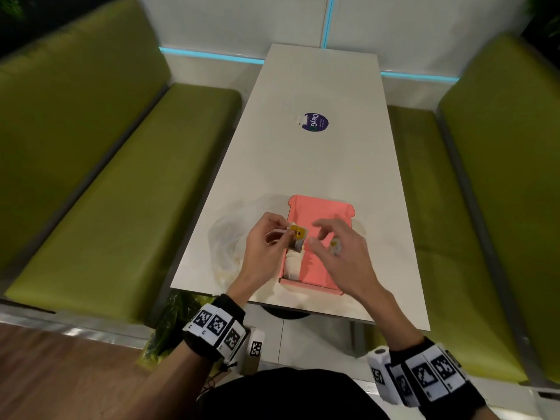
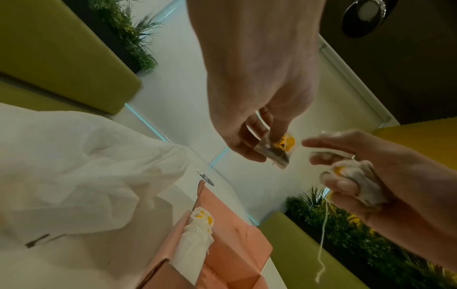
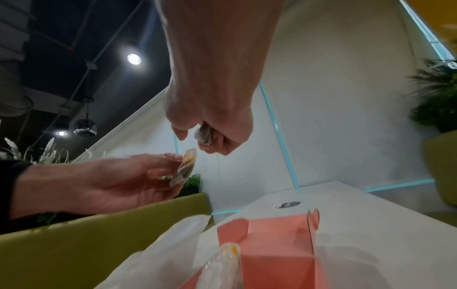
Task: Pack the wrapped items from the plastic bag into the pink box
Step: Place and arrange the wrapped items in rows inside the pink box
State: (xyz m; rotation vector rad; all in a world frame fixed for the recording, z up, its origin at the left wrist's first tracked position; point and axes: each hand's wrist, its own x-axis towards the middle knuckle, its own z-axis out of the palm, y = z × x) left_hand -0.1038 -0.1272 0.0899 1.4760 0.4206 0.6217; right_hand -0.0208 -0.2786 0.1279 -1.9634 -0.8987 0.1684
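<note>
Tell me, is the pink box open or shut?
Open. The pink box lies with its lid folded back on the table, inside showing, and a wrapped item already lies along its left wall.

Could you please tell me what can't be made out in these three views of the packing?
- Head view: the packet in the left hand is motion-blurred, so its label is mostly illegible.
- Head view: the right hand covers most of its packet.
- All views: the pink box is partly hidden by hands, so its count is unclear.
- Whether the plastic bag still holds any: folds hide this.
</note>
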